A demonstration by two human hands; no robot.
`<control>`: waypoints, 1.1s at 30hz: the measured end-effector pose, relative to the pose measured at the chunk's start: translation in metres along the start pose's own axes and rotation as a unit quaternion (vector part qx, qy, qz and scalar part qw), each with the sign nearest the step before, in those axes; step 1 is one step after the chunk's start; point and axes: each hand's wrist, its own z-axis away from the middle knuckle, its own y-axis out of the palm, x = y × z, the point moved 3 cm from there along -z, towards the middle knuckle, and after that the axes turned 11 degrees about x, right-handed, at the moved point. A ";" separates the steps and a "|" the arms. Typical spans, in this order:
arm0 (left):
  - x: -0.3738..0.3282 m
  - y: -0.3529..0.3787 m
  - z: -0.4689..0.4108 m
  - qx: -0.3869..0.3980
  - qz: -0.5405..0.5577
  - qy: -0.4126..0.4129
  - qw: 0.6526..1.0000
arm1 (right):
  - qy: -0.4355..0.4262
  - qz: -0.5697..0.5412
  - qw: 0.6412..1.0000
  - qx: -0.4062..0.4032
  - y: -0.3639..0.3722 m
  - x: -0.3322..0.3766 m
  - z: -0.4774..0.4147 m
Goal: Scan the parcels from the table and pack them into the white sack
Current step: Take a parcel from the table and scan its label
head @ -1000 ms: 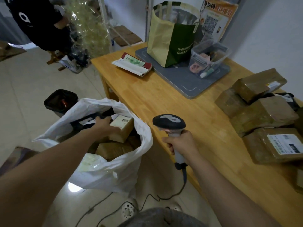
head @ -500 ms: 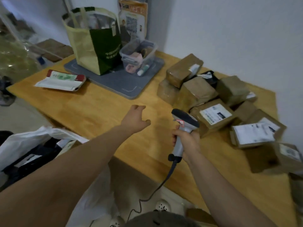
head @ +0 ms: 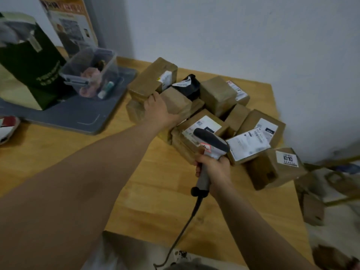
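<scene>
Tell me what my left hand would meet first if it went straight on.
Probably the long brown parcel lying highest on the left; the left hand seems nearly at its edge, depth unclear.

Plain pale wall [head: 233,36], light wooden table [head: 155,201] standing against it, dim indoor light.

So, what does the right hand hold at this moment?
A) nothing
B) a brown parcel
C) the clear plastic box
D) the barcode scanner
D: the right hand grips the handle of the barcode scanner, whose head is above a labelled parcel.
</scene>
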 end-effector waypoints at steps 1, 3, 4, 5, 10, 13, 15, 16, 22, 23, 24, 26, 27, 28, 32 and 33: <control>0.004 -0.001 -0.001 -0.003 -0.003 -0.003 1.000 | 0.002 0.003 1.000 0.001 -0.002 0.000 -0.001; 0.021 -0.003 0.005 0.000 0.005 -0.007 1.000 | 0.009 0.007 1.000 0.005 -0.003 0.000 -0.002; 0.035 -0.004 0.012 0.002 0.017 -0.007 1.000 | 0.011 0.005 1.000 0.010 -0.002 0.000 -0.001; 0.051 -0.005 0.022 0.002 0.033 -0.003 0.999 | 0.011 0.001 1.000 0.016 0.001 0.000 -0.001; 0.145 0.006 0.089 0.033 0.101 -0.029 0.994 | 0.018 0.011 0.998 0.051 0.028 -0.013 0.002; 0.183 0.016 0.121 0.028 0.137 -0.059 0.988 | 0.040 0.041 0.995 0.076 0.048 -0.025 0.007; 0.201 0.017 0.137 0.014 0.134 -0.048 0.990 | 0.048 0.056 0.993 0.091 0.058 -0.032 0.010; 0.209 0.016 0.144 0.008 0.122 -0.031 0.992 | 0.051 0.061 0.992 0.100 0.062 -0.034 0.011; 0.246 -0.002 0.171 0.029 0.031 0.002 0.999 | 0.044 0.092 0.981 0.162 0.088 -0.038 0.028; 0.249 -0.004 0.175 0.055 0.026 -0.013 0.998 | 0.044 0.104 0.979 0.168 0.093 -0.038 0.031; 0.252 -0.005 0.178 0.081 0.024 -0.030 0.996 | 0.044 0.115 0.977 0.172 0.097 -0.039 0.033; 0.251 -0.010 0.185 0.109 0.061 -0.051 0.991 | 0.043 0.131 0.974 0.180 0.105 -0.040 0.038; 0.249 -0.013 0.187 0.110 0.094 -0.054 0.988 | 0.041 0.140 0.972 0.184 0.109 -0.041 0.039; 0.246 -0.015 0.186 0.107 0.120 -0.055 0.985 | 0.038 0.153 0.970 0.187 0.112 -0.040 0.041; 0.235 -0.016 0.175 0.103 0.123 -0.057 0.985 | 0.032 0.229 0.948 0.221 0.127 -0.030 0.048; 0.232 -0.016 0.174 0.104 0.107 -0.056 0.987 | 0.032 0.247 0.941 0.228 0.129 -0.026 0.050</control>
